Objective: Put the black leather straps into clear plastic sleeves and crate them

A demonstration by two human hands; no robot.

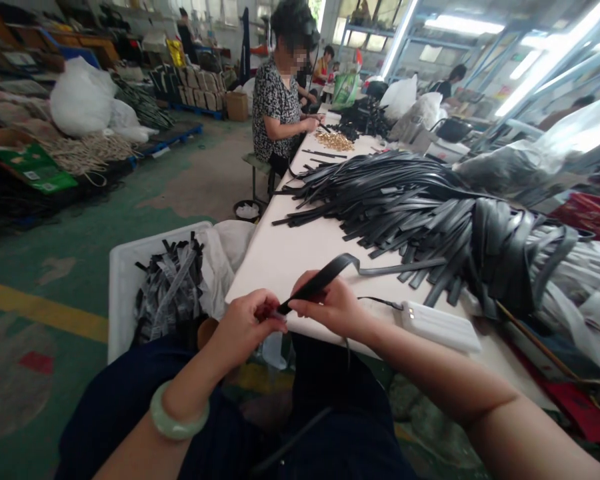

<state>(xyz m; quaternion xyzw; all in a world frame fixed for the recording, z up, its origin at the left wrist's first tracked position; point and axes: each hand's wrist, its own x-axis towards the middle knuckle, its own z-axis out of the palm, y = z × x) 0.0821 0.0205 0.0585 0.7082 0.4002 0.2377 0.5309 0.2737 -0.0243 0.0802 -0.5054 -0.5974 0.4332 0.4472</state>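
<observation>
A long black strap (325, 277) loops up from between my hands, and its far part lies toward the pile on the table. My right hand (333, 310) pinches the strap close to its near end, thumb on top. My left hand (250, 323) is closed at that same end, fingertips pressed together beside a small pale, clear-looking piece that I cannot make out well. Both hands are just over the front edge of the white table (280, 260). A large heap of black straps (405, 193) spreads across the table beyond my right hand.
A white bin (123, 293) with plastic-wrapped black strips stands at my left. On the table lies a white power bank (440, 325) with a cable. A co-worker (280, 100) sits farther along, by a pile of gold-coloured parts (334, 139). A small bucket (247, 211) is on the floor.
</observation>
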